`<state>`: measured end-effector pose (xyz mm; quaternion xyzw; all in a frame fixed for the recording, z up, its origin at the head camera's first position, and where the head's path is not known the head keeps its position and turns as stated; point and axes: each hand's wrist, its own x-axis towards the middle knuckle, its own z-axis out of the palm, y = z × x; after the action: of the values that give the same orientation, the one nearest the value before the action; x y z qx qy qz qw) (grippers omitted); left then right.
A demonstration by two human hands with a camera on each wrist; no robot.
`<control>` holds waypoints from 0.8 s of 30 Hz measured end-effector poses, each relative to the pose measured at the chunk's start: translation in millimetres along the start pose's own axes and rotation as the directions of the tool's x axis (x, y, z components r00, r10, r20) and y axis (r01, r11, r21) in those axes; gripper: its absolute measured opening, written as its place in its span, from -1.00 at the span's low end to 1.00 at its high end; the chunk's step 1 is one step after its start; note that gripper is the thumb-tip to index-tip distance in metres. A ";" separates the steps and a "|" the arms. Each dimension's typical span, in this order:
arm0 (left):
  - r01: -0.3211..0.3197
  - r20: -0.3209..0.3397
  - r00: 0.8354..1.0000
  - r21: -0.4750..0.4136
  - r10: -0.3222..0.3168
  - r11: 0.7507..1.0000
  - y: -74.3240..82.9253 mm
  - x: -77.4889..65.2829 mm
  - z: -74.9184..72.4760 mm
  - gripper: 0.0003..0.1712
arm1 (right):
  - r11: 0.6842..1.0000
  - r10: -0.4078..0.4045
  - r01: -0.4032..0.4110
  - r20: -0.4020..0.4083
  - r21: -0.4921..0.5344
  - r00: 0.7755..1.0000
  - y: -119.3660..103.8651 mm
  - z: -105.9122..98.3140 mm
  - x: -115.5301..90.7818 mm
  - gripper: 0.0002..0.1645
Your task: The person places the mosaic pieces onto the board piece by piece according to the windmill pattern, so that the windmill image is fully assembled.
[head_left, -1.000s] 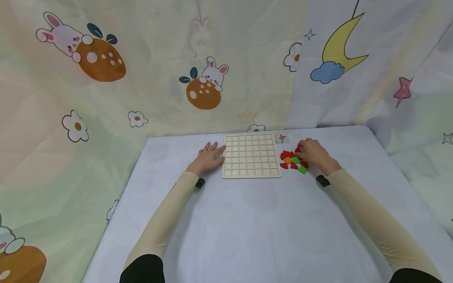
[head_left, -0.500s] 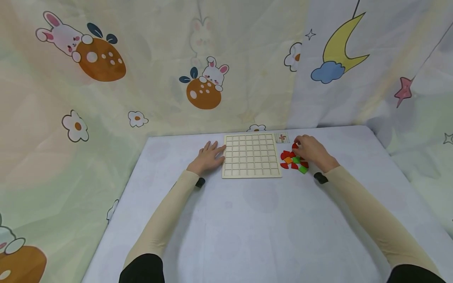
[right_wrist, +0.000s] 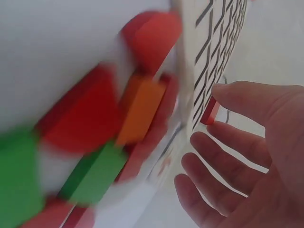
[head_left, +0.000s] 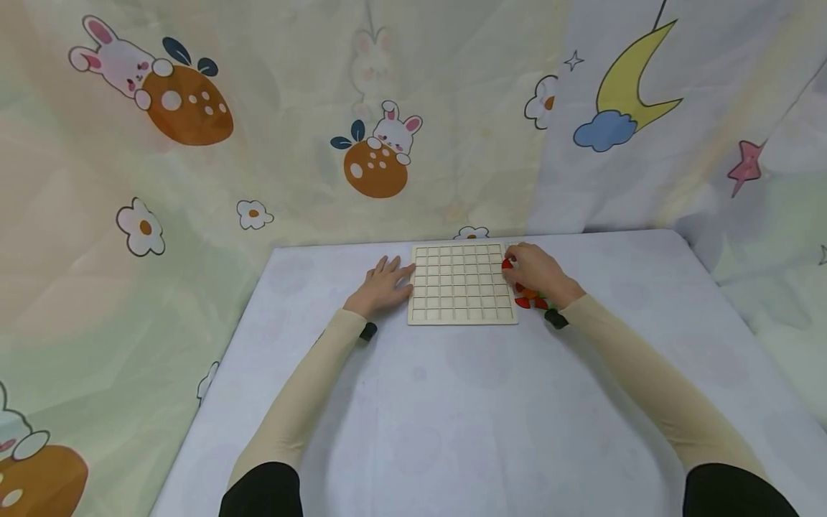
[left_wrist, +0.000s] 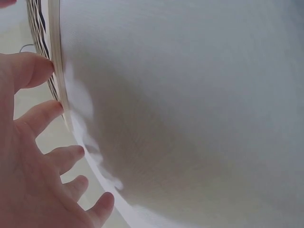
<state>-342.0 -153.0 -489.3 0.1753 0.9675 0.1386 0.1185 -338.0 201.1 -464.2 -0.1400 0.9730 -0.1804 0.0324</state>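
A pale wooden board [head_left: 461,287] with a square grid lies near the table's far edge. My left hand [head_left: 380,289] is spread beside it, thumb and index fingertip touching the board's left edge. My right hand [head_left: 541,276] is at the board's upper right edge, pinching a red block [right_wrist: 210,112] between thumb and index finger; its full outline is partly covered. The other right fingers are extended. Below that hand lie loose pieces: a rounded red block [right_wrist: 88,116], an orange block [right_wrist: 142,109] and a green block [right_wrist: 97,171], among others. In the head view the hand covers part of them.
A small printed card [right_wrist: 164,164] lies by the board's right side, hidden behind my right hand in the head view. The white-covered table [head_left: 452,416] extends toward me. A patterned cloth [head_left: 291,108] hangs right behind its far edge.
My right hand has taken a red block and moved left from the pile to the board's right edge, covering the card. My left hand stays at the board; the head view has shifted slightly.
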 end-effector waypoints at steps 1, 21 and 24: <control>0.000 0.001 1.000 0.001 -0.001 1.000 0.4 -0.2 -0.2 -0.32 | 1.000 -0.013 0.013 -0.002 -0.013 1.000 -3.6 2.2 2.3 -0.53; 0.014 0.021 1.000 0.015 -0.014 1.000 -1.7 8.9 2.1 -0.31 | 0.978 -0.173 0.166 -0.048 -0.123 0.984 -58.5 28.4 53.0 -0.63; 0.022 0.021 1.000 0.022 -0.022 1.000 -2.1 7.3 0.9 -0.32 | 0.980 -0.161 0.154 -0.052 -0.126 0.986 -61.3 33.1 59.3 -0.62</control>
<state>-349.0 -151.9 -492.1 0.1673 0.9695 0.1248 0.1283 -375.1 118.1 -473.7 -0.2127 0.9686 -0.1270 -0.0208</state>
